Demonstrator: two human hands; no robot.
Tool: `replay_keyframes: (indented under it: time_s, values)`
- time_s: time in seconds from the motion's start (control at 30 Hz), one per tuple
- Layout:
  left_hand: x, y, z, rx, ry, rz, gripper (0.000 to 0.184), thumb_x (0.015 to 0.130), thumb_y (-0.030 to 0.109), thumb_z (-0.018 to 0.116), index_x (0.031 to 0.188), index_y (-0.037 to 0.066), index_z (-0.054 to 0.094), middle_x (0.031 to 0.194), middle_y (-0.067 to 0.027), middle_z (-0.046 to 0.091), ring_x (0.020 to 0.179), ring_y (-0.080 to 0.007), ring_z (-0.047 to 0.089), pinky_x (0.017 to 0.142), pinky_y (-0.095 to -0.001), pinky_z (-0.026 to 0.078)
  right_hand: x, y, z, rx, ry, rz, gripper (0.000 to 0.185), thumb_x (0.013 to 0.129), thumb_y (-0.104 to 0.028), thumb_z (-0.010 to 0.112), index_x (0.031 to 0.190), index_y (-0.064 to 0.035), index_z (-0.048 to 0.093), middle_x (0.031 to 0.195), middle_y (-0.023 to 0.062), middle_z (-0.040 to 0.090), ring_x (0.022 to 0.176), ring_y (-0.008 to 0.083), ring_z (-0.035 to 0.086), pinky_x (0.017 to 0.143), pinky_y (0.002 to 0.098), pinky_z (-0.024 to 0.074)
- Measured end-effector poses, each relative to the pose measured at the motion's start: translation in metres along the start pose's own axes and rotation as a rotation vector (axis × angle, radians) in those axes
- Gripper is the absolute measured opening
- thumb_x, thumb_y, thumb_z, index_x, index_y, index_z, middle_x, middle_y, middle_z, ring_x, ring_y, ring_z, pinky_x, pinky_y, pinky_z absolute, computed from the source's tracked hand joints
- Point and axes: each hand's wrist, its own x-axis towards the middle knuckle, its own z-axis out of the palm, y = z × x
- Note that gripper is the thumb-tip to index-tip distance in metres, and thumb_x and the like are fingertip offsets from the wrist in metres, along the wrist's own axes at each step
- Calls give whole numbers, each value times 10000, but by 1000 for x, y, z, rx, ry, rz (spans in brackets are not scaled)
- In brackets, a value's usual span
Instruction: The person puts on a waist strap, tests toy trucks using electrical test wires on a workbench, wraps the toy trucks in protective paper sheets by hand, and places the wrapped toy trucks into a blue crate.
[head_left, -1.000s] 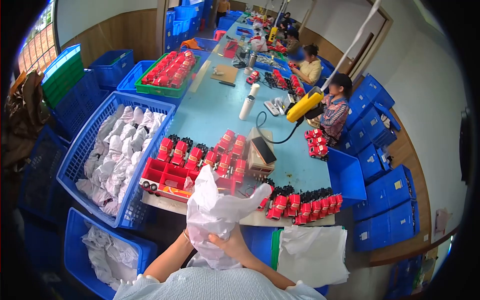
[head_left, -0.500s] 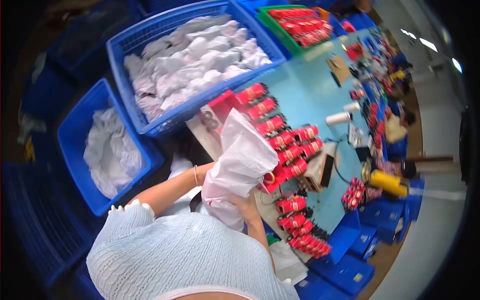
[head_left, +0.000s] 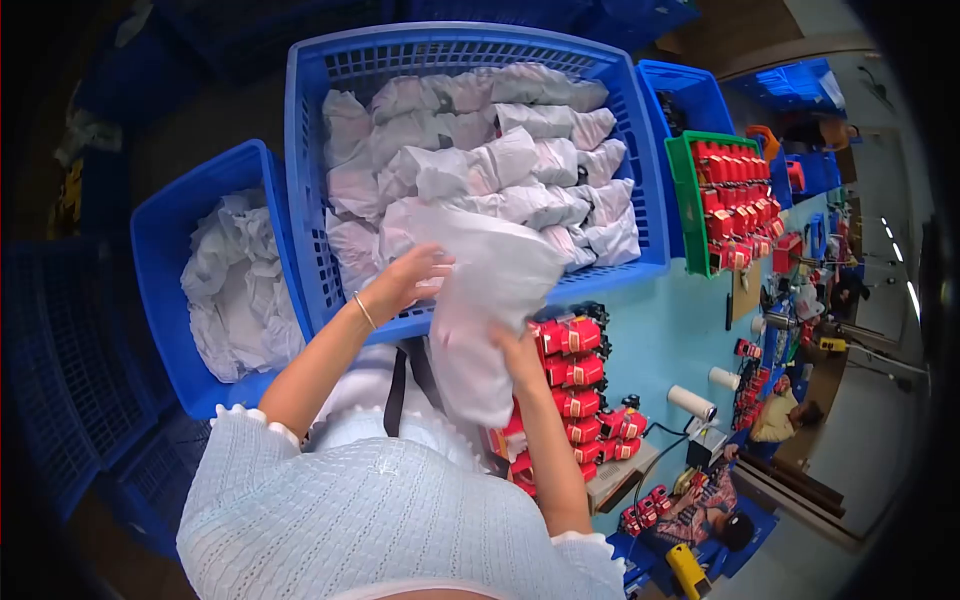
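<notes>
A white, thin, cloudy bag point(head_left: 480, 300) with a faint pinkish tint hangs before my body, over the near rim of the big blue crate. My right hand point(head_left: 518, 355) grips its right side, the fingers partly hidden by the bag. On the left, my left hand point(head_left: 412, 277) has its fingers stretched out against or close beside the bag's edge. What the bag contains cannot be made out. Similar wrapped bundles point(head_left: 470, 165) lie in rows inside the blue crate point(head_left: 480, 40).
A smaller blue bin point(head_left: 160, 260) with crumpled white bags point(head_left: 235, 300) stands left. Red toy trucks point(head_left: 575, 372) line the light blue table point(head_left: 650, 330) at right. A green crate point(head_left: 685, 205) holds more red toys. White rolls point(head_left: 690, 402) and co-workers point(head_left: 785, 415) are further right.
My view has turned toward the big crate. The bag has moved from beside the red trucks to the crate's near rim. My left hand has come out from behind the bag, fingers extended.
</notes>
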Motion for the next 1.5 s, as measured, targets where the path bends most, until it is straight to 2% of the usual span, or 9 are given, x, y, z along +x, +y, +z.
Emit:
replay_keyframes:
  time_s: [0.13,0.23,0.43,0.67,0.73,0.8,0.93,1.07,1.5]
  values:
    - [26,18,17,-419,-25,196,660,771,300,652,1311,79,345,1208,-78,482,1115,-182,459,944,-316,372,127,-18,41,273,244,-183,480,797,-271,586,1169,-1,447,1059,69,512,929,163,496,810,278,413]
    - [73,19,10,265,583,800,748,754,279,680,1341,82,261,1239,-92,431,1103,-195,453,920,-304,383,179,-25,95,474,301,-240,538,787,-328,622,1176,-23,412,1047,49,487,928,153,459,812,274,384]
    - [119,49,-43,134,873,727,761,706,220,730,1316,54,306,1211,-119,446,1092,-199,457,921,-307,379,246,-13,145,744,348,-90,592,788,-380,620,1203,-22,396,1130,68,469,1039,177,448,871,303,374]
    - [89,63,-140,70,992,759,689,667,133,755,1246,18,399,1161,-109,486,1023,-192,501,894,-292,401,305,-51,104,-1072,-570,-63,585,716,-357,633,1195,-70,458,1259,115,437,1164,275,408,878,420,384]
    - [74,57,-149,178,1069,744,674,671,125,749,1237,11,400,1146,-101,499,1006,-180,513,877,-284,413,318,-45,84,-1504,-39,-648,464,676,-251,632,1091,-82,514,1128,127,517,1059,280,491,838,454,394]
    - [74,43,-153,189,1075,721,672,673,123,747,1237,11,400,1145,-100,499,1008,-180,513,877,-285,414,348,-37,71,-1572,264,-1102,319,693,-149,576,997,-64,529,1007,119,564,946,258,564,797,440,412]
    - [102,21,-165,224,1072,679,671,674,121,743,1239,11,398,1144,-99,500,1013,-180,511,877,-286,416,397,-29,54,-1634,-153,-684,242,737,-116,528,974,-73,518,933,115,566,867,299,587,810,484,394]
    - [154,38,-177,243,905,557,699,660,140,749,1245,11,389,1152,-104,499,1023,-187,508,882,-285,410,425,-44,54,-1416,-91,-617,274,717,-100,524,986,-58,498,976,129,550,899,303,580,776,504,393]
    - [198,2,-228,634,690,298,764,665,272,762,1252,-23,373,1186,-153,484,1079,-223,475,928,-307,372,410,-8,40,-1470,-38,-849,456,764,-118,497,1210,-41,436,1184,153,482,1101,300,469,861,489,351]
